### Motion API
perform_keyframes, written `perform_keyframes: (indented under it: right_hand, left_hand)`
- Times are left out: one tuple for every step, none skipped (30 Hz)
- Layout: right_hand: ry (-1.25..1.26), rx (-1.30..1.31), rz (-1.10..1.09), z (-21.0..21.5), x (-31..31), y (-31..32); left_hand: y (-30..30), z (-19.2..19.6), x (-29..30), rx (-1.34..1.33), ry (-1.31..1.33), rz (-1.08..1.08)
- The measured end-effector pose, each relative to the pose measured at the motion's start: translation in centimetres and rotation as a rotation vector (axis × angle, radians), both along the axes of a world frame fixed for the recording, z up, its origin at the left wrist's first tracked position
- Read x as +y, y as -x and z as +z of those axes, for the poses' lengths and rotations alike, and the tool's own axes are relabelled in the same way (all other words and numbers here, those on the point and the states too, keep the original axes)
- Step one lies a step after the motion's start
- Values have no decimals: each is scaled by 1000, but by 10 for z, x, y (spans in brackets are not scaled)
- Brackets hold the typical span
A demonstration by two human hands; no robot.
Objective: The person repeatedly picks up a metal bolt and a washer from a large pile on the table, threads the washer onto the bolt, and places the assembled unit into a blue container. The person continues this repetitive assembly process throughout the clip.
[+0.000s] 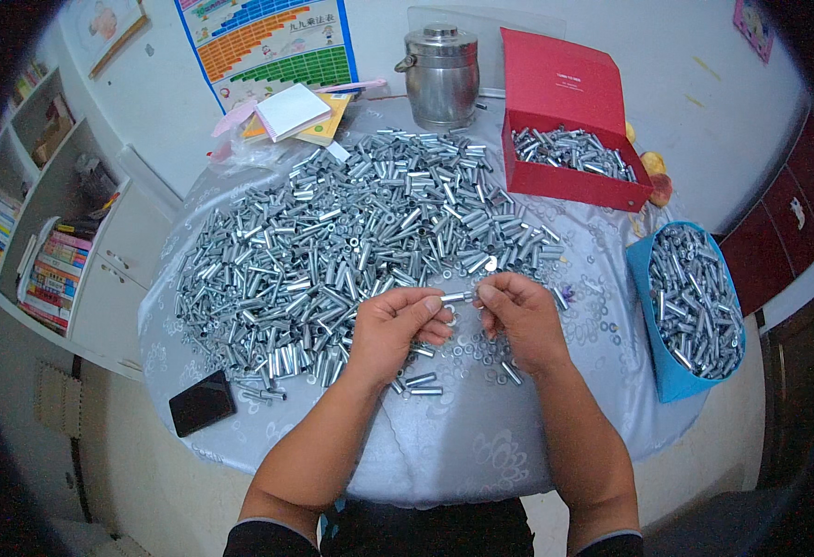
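My left hand and my right hand meet at the near edge of a big heap of metal parts. Between their fingertips lies a short, shiny metal sleeve, held level. The left thumb and forefinger pinch one end; the right thumb and fingers close on the other. Whether the right fingers also hold a small nut or washer cannot be made out. Beyond and left of my hands spreads the heap of metal sleeves, with bolts among them. Loose washers and nuts lie scattered just below my hands.
A red open-lidded box of metal parts stands at the back right. A blue bin of similar parts sits at the right edge. A steel canister, notepads and a black phone also rest on the cloth-covered table.
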State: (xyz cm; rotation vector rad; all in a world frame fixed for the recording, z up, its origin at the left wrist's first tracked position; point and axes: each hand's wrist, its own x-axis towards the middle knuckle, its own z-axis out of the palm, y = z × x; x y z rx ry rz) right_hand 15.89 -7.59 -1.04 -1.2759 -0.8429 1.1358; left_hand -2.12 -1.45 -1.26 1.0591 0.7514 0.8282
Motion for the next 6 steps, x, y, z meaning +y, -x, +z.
perform_keyframes:
  right_hand:
    - [-6,23,-2,0,0,1]
    - [-12,44,8,-1,0,1]
    - [-18,65,19,-4,0,0]
    - [-24,86,31,-7,1,0]
    - [-32,111,28,-7,1,0]
    - [-40,135,25,-8,1,1]
  left_hand:
    - [1,-1,1,-3,12,-9]
    - [2,-2,1,-7,23,-19]
    - [2,-2,2,-19,38,-22]
    - [3,-3,2,-31,53,-24]
    - [3,-4,3,-43,68,-28]
    - [3,-4,3,-44,67,-29]
